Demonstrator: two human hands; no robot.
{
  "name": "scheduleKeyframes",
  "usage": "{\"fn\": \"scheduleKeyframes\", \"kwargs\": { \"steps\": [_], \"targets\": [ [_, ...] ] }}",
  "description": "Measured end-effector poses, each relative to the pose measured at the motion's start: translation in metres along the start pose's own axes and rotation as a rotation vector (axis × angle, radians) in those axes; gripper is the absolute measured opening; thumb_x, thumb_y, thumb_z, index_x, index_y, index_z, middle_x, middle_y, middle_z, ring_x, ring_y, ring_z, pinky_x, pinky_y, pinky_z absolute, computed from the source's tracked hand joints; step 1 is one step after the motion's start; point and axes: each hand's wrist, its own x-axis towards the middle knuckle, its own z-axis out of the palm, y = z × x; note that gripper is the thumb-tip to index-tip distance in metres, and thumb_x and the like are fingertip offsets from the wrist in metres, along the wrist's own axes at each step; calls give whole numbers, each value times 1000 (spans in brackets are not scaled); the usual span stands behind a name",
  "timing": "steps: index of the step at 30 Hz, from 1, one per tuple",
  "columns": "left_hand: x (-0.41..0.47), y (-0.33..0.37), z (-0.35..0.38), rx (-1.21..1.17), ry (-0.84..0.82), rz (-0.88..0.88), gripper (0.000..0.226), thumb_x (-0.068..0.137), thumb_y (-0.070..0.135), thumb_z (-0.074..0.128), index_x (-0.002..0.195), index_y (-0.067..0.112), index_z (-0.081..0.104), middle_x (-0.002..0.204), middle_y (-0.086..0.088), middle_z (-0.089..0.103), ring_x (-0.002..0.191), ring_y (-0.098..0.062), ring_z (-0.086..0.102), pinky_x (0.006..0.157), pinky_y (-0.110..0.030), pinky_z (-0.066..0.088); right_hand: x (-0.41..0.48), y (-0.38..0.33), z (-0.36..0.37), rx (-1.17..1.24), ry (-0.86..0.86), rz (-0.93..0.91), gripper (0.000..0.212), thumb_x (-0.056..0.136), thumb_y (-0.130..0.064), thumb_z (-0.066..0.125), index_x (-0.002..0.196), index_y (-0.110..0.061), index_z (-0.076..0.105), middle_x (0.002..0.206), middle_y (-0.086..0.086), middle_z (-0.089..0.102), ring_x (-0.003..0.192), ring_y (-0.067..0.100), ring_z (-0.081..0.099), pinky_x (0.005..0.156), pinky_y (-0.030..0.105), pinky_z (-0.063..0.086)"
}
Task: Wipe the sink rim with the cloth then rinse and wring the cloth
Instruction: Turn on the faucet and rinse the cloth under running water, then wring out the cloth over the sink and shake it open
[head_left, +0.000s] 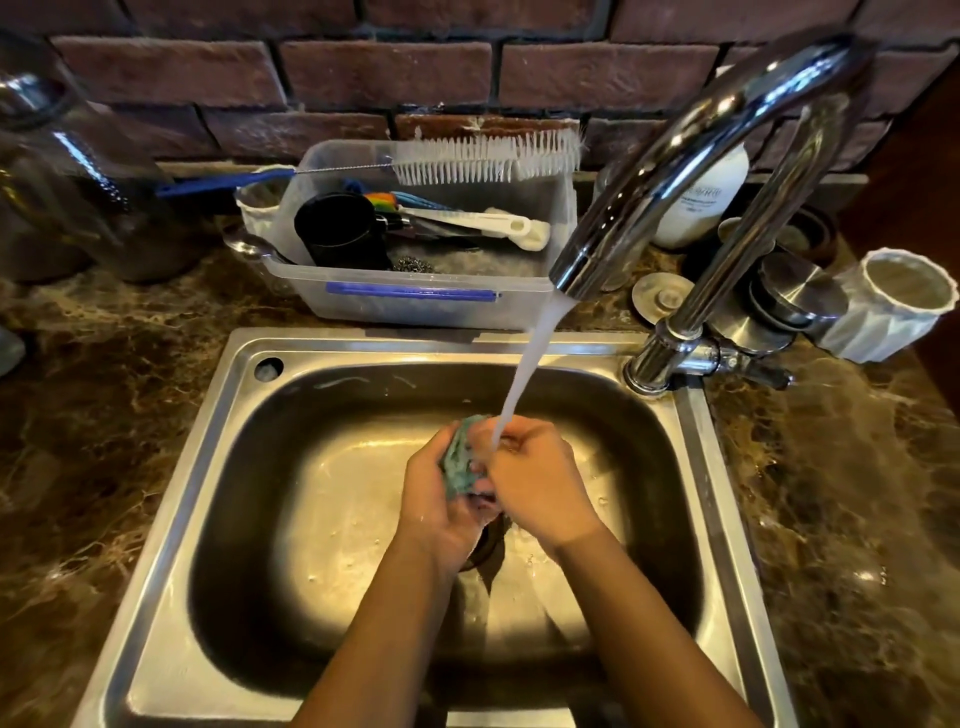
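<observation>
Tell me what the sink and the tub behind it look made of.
Sink: likely stainless steel, brushed finish; grey metallic sheen with soft reflections. Tub: seemingly plastic, translucent and slightly frosted; cloudy see-through walls.

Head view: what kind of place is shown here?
Most likely a home kitchen: a steel sink with a running tap, and a plastic tub of washing-up brushes on the stone counter.

brick wall (384, 73): dark red; countertop (104, 441): brown marble (glossy, veined); light: warm
</observation>
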Motion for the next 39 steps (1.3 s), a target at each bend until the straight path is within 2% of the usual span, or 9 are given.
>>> {"fn": "scheduleKeyframes", "kwargs": {
  "steps": [5,9,12,16,20,25,29,35,39],
  "targets": [
    [6,-6,-2,-228,-28,-67,31,99,23,48,112,4,69,101,-15,67,94,-24,63,90,-35,50,-15,-10,-28,-245,-25,-146,20,98,-18,57,100,-24,76,97,-9,76,92,2,70,78,10,54],
    [7,-13,4,-410,-56,-70,37,95,20,55,126,0,62,124,-22,62,110,-33,61,109,-41,43,-32,-20,-64,-381,34,-227,22,99,-23,58,115,-26,72,111,-10,74,104,2,65,93,23,53],
    [6,-16,8,-471,-103,-127,49,95,36,55,131,4,59,134,-28,58,121,-44,56,112,-54,36,-42,-27,-94,-509,190,-301,26,98,-27,61,122,-25,69,124,-6,69,106,3,59,92,14,43],
    [0,-18,14,-589,-34,-112,45,97,33,53,133,7,57,136,-23,56,119,-37,58,104,-44,44,-47,-28,-126,-637,435,-303,32,94,-33,65,124,-23,69,153,10,46,143,26,39,116,40,28],
    [-3,-15,17,-617,36,-64,26,97,22,57,117,6,62,133,-23,53,113,-31,58,83,-34,55,-41,-27,-148,-642,497,-162,44,94,-34,64,136,-25,61,160,19,33,154,28,14,121,45,18],
    [-14,-10,21,-590,-49,-73,34,98,28,54,123,7,62,131,-23,60,120,-31,60,81,-33,53,-36,-23,-150,-506,482,-72,39,91,-42,63,126,-28,67,142,12,58,137,33,48,110,53,42],
    [-19,-5,25,-538,-106,-81,34,99,35,52,115,8,65,113,-19,67,107,-28,65,97,-33,46,-38,-31,-146,-338,591,-67,32,90,-39,63,118,-24,72,118,6,73,105,29,68,101,48,51],
    [-33,0,29,-381,-161,-90,38,97,45,53,113,13,68,122,-14,70,108,-28,65,76,-36,50,-43,-32,-137,-439,509,-57,40,92,-41,63,127,-24,66,135,10,61,124,30,56,103,41,44],
    [-48,5,28,-231,-198,-85,38,94,49,57,103,15,70,118,-13,73,110,-28,65,85,-36,48,-60,-21,-97,-705,360,-270,52,96,-46,57,143,-24,51,157,14,36,145,30,33,116,42,29]
  ]
}}
